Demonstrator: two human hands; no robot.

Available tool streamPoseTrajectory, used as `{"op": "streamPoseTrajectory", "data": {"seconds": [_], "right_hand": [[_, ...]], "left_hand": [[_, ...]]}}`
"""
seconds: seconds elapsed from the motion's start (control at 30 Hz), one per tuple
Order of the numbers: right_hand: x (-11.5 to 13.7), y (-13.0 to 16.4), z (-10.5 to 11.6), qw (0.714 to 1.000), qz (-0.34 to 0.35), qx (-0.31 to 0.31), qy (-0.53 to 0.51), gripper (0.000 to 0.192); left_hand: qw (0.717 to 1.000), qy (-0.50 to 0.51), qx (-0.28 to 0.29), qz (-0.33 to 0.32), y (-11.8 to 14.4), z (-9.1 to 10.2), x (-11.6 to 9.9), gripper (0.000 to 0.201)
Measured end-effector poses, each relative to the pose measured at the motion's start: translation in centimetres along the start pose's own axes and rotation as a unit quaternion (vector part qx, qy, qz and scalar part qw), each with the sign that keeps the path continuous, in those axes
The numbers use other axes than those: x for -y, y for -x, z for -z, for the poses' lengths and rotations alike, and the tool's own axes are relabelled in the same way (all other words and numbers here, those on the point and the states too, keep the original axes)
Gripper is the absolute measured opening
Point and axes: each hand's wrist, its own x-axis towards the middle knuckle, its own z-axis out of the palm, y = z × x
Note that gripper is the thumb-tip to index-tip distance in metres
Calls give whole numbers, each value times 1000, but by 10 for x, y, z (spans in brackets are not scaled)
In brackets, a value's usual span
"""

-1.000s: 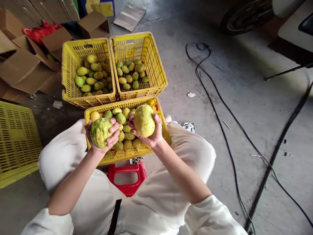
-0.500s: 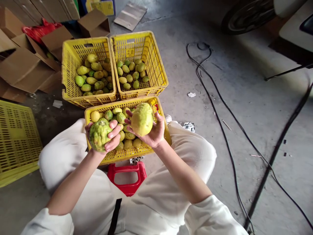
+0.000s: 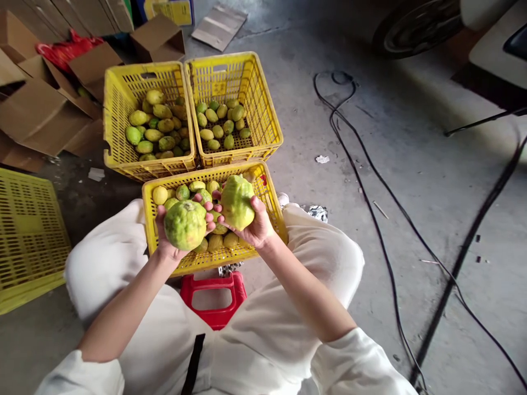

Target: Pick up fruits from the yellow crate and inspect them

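Note:
My left hand [image 3: 168,248] is wrapped round a bumpy green citron [image 3: 185,225] with yellowish patches, its fingertips showing along the right side. In my right hand [image 3: 260,230] rests a paler, yellow-green citron [image 3: 237,203], with the thumb on its right and fingers on its left. Both fruits are held up over a yellow plastic crate [image 3: 181,269] between my knees. Inside that crate lie several smaller yellow and green fruits [image 3: 216,241], partly hidden by my hands. The fingertips of the two hands are close together.
Behind stand two yellow crates, the left one [image 3: 109,126] and the right one [image 3: 263,115], both with fruits inside. Another yellow crate [image 3: 33,230] is at left, near cardboard boxes [image 3: 45,118]. A red stool [image 3: 214,315] shows below me. Black cables [image 3: 385,241] cross the floor.
My left hand has moved right and turned its citron, bringing it nearer the other one. The right hand has rotated its citron, so a greener, bumpier side shows.

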Motion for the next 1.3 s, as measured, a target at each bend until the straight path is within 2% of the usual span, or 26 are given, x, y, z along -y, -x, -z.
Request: {"op": "streamPoseTrajectory", "data": {"seconds": [0.17, 0.27, 0.4, 0.53, 0.6, 0.67, 0.77, 0.87, 0.97, 1.03, 1.13, 1.23, 1.3], "right_hand": [[5, -1, -1, 999, -2, -6, -43, 47], [7, -2, -1, 998, 10, -7, -59, 42], [1, -3, 5, 997, -1, -22, -74, 44], [-3, -5, 12, 995, 15, -14, -93, 38], [-1, -10, 16, 994, 17, -35, -107, 34], [1, -16, 24, 989, 3, -88, -120, 33], [-4, -20, 41, 970, -38, -220, -97, 32], [-23, -15, 56, 917, -94, -384, -44, 19], [-46, -15, 61, 898, -154, -413, -3, 13], [-54, -29, 52, 897, -180, -403, 19, 14], [-44, -73, 15, 919, -168, -356, 28, 19], [-14, -120, -39, 957, -105, -269, 14, 36], [6, -136, -67, 989, 5, -143, -37, 41]], "left_hand": [[998, 40, -47, -13, -1, -11, 0, 60], [998, 21, -46, -25, -1, -12, -4, 58], [998, -2, -38, -50, -4, -9, -3, 51], [997, -18, -69, -36, -7, -7, 0, 43], [995, -22, -91, -14, -9, -7, 0, 45], [992, -17, -124, 18, -13, -5, -2, 43], [974, 0, -226, 30, -21, 3, -4, 29], [954, 12, -300, 1, -26, 10, -6, 24], [954, 37, -293, -43, -23, 11, -12, 20], [956, 55, -276, -88, -18, 11, -19, 16], [954, 69, -256, -139, -13, 13, -28, 17], [951, 66, -253, -165, -16, 26, -33, 19], [954, 51, -243, -170, -22, 41, -32, 23]]}}
